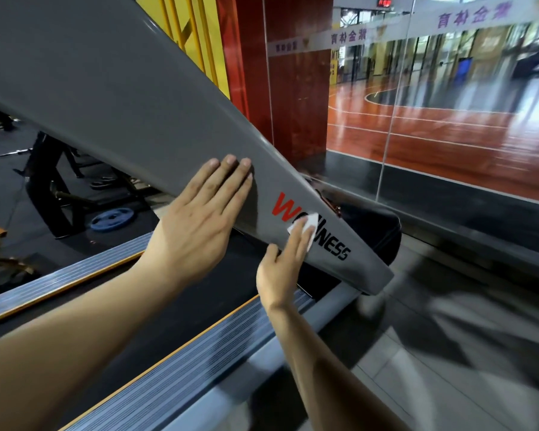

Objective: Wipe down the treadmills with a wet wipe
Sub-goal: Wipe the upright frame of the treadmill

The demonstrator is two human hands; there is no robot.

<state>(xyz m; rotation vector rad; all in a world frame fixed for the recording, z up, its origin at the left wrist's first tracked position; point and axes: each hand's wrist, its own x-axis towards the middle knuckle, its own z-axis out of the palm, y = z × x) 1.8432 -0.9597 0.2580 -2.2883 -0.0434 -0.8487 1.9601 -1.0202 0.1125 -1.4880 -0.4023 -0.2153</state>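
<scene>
A wide grey treadmill upright (122, 98) slants from the top left down to the lower right and carries a red and black logo. My left hand (199, 219) lies flat against it with straight fingers, just left of the logo. My right hand (285, 262) presses a small white wet wipe (308, 225) onto the logo with straight fingers; the wipe covers the middle letters. Below the upright run the black belt (156, 325) and the ribbed grey side rails (199, 362) of the treadmill.
A glass wall (448, 119) stands close on the right, with an orange sports court behind it. A red pillar (287, 88) rises behind the upright. A blue weight plate (112, 217) and other gym gear lie on the dark floor at the left.
</scene>
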